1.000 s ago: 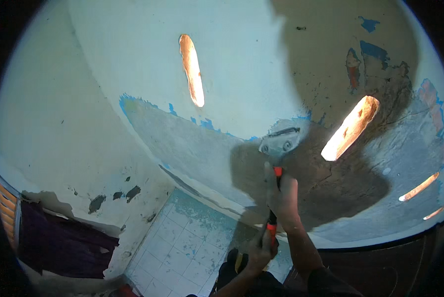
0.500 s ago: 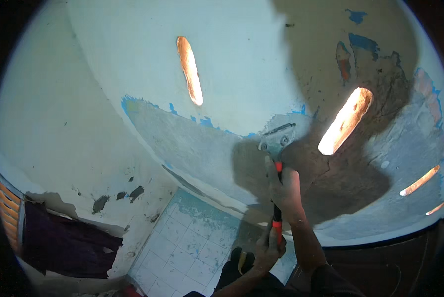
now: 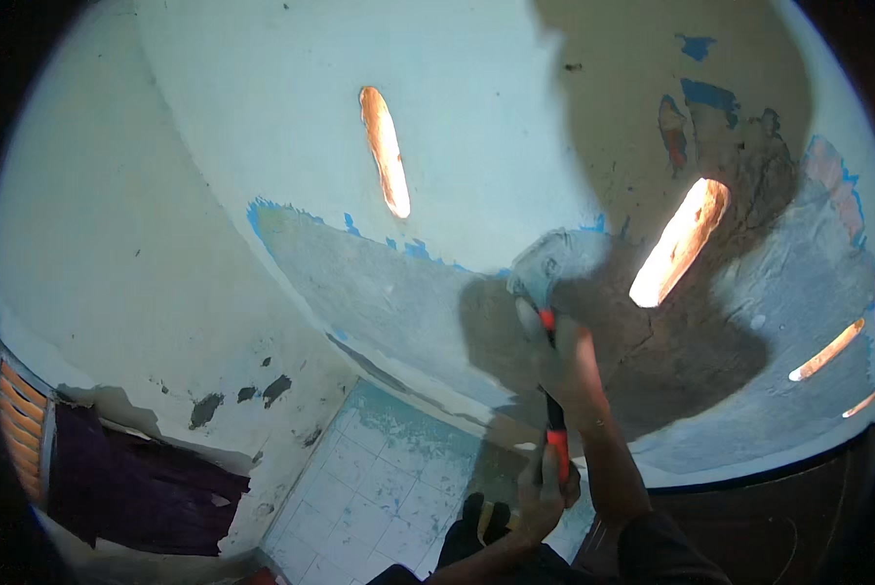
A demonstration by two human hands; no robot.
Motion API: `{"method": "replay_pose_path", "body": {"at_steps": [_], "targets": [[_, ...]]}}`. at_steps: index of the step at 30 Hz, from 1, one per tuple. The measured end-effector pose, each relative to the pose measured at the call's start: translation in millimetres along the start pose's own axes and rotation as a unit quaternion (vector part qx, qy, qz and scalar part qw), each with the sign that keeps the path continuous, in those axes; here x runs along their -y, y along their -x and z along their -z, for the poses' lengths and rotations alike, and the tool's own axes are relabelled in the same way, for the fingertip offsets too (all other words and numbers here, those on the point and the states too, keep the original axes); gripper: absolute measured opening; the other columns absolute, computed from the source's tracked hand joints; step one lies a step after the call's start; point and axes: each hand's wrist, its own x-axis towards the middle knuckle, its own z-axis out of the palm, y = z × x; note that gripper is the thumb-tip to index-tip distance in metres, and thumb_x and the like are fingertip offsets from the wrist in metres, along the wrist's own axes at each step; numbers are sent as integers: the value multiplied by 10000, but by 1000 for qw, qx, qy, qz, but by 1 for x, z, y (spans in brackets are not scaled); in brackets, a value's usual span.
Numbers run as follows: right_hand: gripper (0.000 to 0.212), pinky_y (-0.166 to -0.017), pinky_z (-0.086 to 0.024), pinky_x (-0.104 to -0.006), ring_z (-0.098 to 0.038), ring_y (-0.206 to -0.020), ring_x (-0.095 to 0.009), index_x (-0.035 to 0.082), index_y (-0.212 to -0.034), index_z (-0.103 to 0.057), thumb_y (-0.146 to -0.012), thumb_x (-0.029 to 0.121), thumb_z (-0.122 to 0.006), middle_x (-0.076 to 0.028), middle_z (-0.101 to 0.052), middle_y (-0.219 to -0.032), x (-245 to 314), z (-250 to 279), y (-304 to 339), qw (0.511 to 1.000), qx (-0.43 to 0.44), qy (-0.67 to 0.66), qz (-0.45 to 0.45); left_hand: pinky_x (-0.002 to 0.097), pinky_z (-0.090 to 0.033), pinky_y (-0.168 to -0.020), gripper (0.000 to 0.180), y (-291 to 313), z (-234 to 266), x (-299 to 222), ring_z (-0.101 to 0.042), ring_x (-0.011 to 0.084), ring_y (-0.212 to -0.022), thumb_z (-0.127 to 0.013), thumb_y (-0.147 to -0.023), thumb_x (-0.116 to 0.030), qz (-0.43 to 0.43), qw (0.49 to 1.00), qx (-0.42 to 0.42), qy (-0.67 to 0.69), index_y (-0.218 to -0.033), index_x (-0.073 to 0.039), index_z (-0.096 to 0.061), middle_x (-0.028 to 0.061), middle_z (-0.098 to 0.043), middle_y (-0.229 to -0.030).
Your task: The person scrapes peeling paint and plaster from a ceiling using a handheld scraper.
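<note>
A long-handled wall scraper with a red and black handle [image 3: 554, 414] slants up from my body to the wall. Its pale metal head [image 3: 535, 279] is smeared by motion and meets the wall at the ragged edge between pale paint and bare grey plaster. My right hand [image 3: 566, 366] is closed round the upper handle, just below the head, and is partly blurred. Lower down, my left hand [image 3: 548, 490] grips the red end of the handle.
Pale paint [image 3: 457, 146] and exposed grey plaster [image 3: 398, 273] share the wall, with blue paint flecks [image 3: 418, 250] along the border. A spotty tiled floor [image 3: 379, 507] lies below. Dark purple cloth [image 3: 135, 487] hangs at the lower left beside an orange slatted opening [image 3: 20, 424].
The scraper's head has turned and blurred against the wall, and its handle end has shifted slightly right. Both hands keep their hold. The whole view has moved a little.
</note>
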Motion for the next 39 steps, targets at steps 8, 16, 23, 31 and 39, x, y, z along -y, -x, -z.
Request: {"method": "replay_pose_path", "body": {"at_steps": [8,16,23,31,39], "targets": [[400,-363,-342,-269,-430,-382,-81,35,-664,-493,-945,314,-547,3,-426,-497,21,8,3,945,22,-170,-277,232,-366,-436,407,-12,14,-6,-459,69,-499,-406,-1005,-323,55,998,27,13,-1269,-17,-455,6,-479,-612],[365,-379,-344,-274,-433,-395,-82,40,-703,-512,-946,310,-551,19,-415,-502,-4,-3,2,972,50,-79,-216,251,-380,-432,445,-22,13,17,-479,91,-478,-367,-1013,-321,-164,961,-9,-224,-1318,-3,-431,19,-486,-588],[393,-385,-334,-272,-426,-403,-72,36,-667,-494,-949,303,-552,29,-411,-507,-8,1,5,979,53,-58,-187,249,-329,-414,333,-17,15,44,-426,106,-457,-360,-1017,-318,-309,899,10,-312,-1074,-6,-460,29,-467,-603],[386,-389,-360,-283,-448,-408,-76,13,-663,-506,-938,275,-573,1,-439,-502,-3,13,2,967,101,-82,-218,255,-291,-396,377,-1,-21,-18,-375,101,-452,-365,-1004,-407,115,986,-7,120,-945,-41,-432,16,-396,-587],[411,-386,-384,-303,-481,-405,-113,-17,-652,-512,-934,279,-561,-34,-460,-485,-3,13,-14,972,109,-48,-202,252,-306,-383,372,-5,-26,-16,-379,99,-425,-345,-1009,-401,98,990,-2,100,-927,-47,-425,12,-402,-584]]}}
